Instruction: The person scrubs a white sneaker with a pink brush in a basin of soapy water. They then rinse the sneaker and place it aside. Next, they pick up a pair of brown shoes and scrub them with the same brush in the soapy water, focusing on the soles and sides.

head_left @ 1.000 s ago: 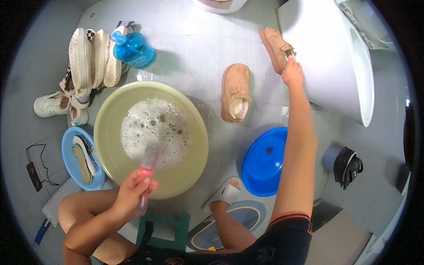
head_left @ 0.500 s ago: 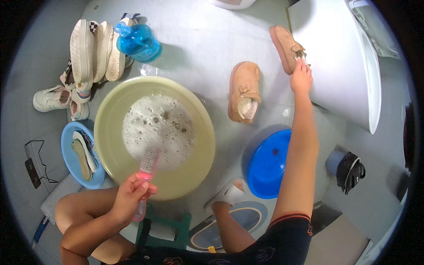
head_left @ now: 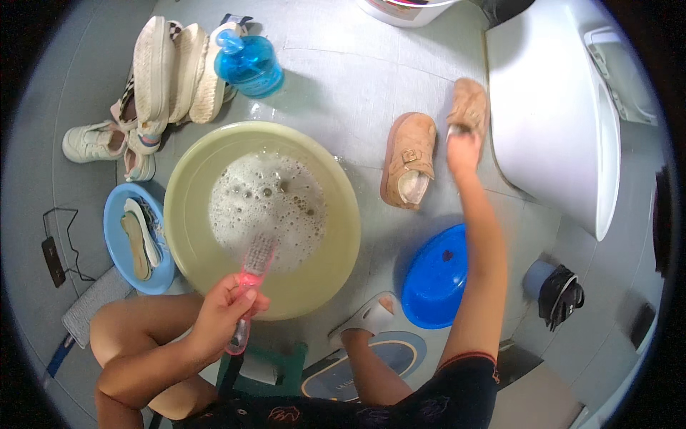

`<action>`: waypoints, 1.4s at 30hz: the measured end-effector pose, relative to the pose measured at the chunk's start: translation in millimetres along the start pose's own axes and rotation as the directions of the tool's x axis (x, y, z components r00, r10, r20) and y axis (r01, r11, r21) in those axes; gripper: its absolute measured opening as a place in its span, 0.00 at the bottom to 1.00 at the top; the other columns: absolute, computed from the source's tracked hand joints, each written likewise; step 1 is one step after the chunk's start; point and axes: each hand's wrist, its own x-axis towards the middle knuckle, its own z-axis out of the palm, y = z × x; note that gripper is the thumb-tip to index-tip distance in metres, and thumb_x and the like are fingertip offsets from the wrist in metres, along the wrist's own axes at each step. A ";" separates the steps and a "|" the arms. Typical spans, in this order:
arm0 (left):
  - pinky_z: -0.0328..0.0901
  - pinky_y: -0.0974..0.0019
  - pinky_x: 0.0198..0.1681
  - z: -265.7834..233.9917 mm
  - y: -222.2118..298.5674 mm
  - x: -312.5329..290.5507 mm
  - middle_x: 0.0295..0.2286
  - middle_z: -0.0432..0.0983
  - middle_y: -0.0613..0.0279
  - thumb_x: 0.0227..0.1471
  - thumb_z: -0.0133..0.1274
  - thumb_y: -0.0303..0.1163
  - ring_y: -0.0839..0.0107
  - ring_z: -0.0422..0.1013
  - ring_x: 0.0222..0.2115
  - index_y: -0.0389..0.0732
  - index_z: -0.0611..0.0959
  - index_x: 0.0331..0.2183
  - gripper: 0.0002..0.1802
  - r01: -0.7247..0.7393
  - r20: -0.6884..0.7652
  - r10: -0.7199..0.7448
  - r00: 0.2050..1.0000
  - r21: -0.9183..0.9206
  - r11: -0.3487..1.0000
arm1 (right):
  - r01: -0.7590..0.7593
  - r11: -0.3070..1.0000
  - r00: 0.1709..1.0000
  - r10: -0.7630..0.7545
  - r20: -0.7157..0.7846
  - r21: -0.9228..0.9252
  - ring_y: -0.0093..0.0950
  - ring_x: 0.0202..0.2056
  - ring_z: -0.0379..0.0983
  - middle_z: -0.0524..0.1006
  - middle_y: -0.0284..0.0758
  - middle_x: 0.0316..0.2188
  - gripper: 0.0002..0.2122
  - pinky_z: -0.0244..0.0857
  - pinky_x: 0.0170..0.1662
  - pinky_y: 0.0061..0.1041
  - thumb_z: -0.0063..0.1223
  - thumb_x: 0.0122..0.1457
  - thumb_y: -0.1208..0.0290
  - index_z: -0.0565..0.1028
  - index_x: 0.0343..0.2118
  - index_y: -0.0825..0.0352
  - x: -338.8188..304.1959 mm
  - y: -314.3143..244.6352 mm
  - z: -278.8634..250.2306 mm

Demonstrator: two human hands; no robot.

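My left hand (head_left: pixel 230 309) is closed round the clear pink handle of a scrubbing brush (head_left: pixel 258 256), its bristle end over the near part of the large yellow-green basin (head_left: pixel 341 187). Foamy water (head_left: pixel 268 193) fills the middle of that basin. Stretched out to the far right, my right hand (head_left: pixel 464 151) grips a tan suede shoe (head_left: pixel 468 104) at its heel opening; the fingertips are partly hidden in it. The matching tan shoe (head_left: pixel 410 159), with a buckle strap and a pale lining, lies to the left of it on the floor.
Several pale shoes (head_left: pixel 153 75) lean together at the far left beside a blue pump bottle (head_left: pixel 250 66). A light-blue tub (head_left: pixel 163 275) holds insoles. A bright blue basin (head_left: pixel 432 286) sits under my right forearm. The white toilet-like fixture (head_left: pixel 543 107) stands at right.
My right hand has moved the tan shoe nearer and turned it upright, toward its mate. My left hand keeps the brush over the basin. The whole view has shifted slightly.
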 end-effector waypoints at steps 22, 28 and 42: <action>0.66 0.68 0.42 14.6 -40.9 -43.3 0.34 0.76 0.56 0.59 0.44 0.27 0.72 0.72 0.35 0.34 0.70 0.45 0.13 -0.265 0.229 0.257 0.939 0.007 0.964 | -0.641 0.603 0.718 0.253 0.648 0.475 0.45 0.43 0.74 0.77 0.49 0.41 0.20 0.66 0.46 0.44 0.46 0.55 0.54 0.75 0.39 0.68 -171.8 -141.5 -133.7; 0.66 0.68 0.43 13.1 -38.3 -58.3 0.34 0.76 0.55 0.59 0.44 0.29 0.72 0.72 0.35 0.34 0.69 0.45 0.13 -0.273 0.245 0.273 0.930 -0.036 0.961 | -0.777 0.491 0.558 0.247 0.792 0.394 0.47 0.47 0.71 0.74 0.51 0.45 0.23 0.64 0.50 0.43 0.47 0.53 0.54 0.74 0.45 0.68 -221.9 -179.7 -166.2; 0.65 0.71 0.41 7.6 -19.0 -57.7 0.36 0.76 0.58 0.60 0.46 0.32 0.75 0.72 0.35 0.36 0.71 0.44 0.13 -0.387 0.247 0.369 0.896 0.026 0.922 | -0.493 0.393 0.870 0.214 0.444 0.776 0.47 0.33 0.73 0.77 0.48 0.29 0.12 0.65 0.36 0.41 0.53 0.52 0.63 0.76 0.29 0.69 -286.7 -59.4 -184.0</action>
